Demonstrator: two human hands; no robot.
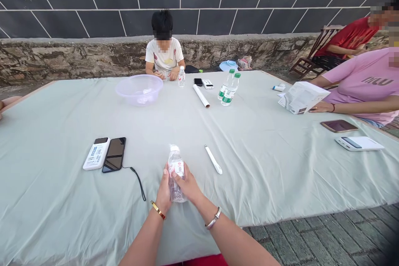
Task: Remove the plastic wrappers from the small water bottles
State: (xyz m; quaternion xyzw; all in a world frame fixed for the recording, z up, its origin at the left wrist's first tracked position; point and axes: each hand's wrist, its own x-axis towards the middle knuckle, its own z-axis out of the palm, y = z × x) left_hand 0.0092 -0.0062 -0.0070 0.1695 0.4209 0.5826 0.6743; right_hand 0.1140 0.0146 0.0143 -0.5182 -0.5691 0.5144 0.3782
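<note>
Between my two hands is a clear plastic bottle with a white cap and a pink-and-white label, its top leaning slightly away from me. My left hand wraps round its left side. Round the right side closes my right hand, with its thumb lying across the label. To the right of the bottle lies a slim white pen-like tool. A black phone with a wrist strap and a white power bank lie side by side to the left.
Farther off stand a purple basin, a small bottle, a white roll and two green-capped bottles. One person sits opposite. At the right, a person in pink holds a white box near a phone and a power bank.
</note>
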